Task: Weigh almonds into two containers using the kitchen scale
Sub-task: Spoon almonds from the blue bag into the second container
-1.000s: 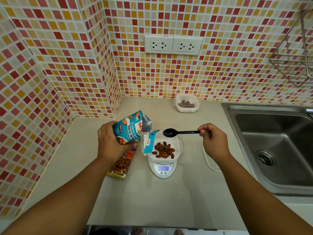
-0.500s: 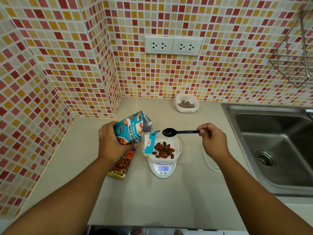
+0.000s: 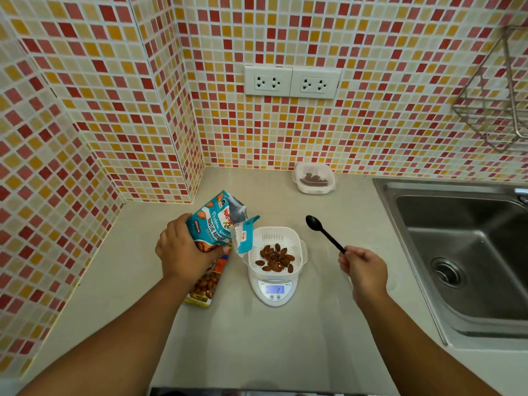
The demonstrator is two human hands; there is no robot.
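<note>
- Head view: the right hand [image 3: 364, 271] has drawn back from over the basket [image 3: 275, 247], and the spoon [image 3: 324, 232] it pinches now points up beside it.
- The left hand [image 3: 183, 251] grips the tilted almond bag [image 3: 215, 221], mouth just left of the basket.
- Almonds [image 3: 275, 259] lie in the basket on the scale [image 3: 275, 291].
- A second basket [image 3: 313, 178] sits by the wall.

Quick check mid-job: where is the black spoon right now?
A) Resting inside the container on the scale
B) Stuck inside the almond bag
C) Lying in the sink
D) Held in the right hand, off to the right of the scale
D: the right hand grips the handle of the black spoon, whose bowl hangs over bare counter, right of the container on the scale.
</note>
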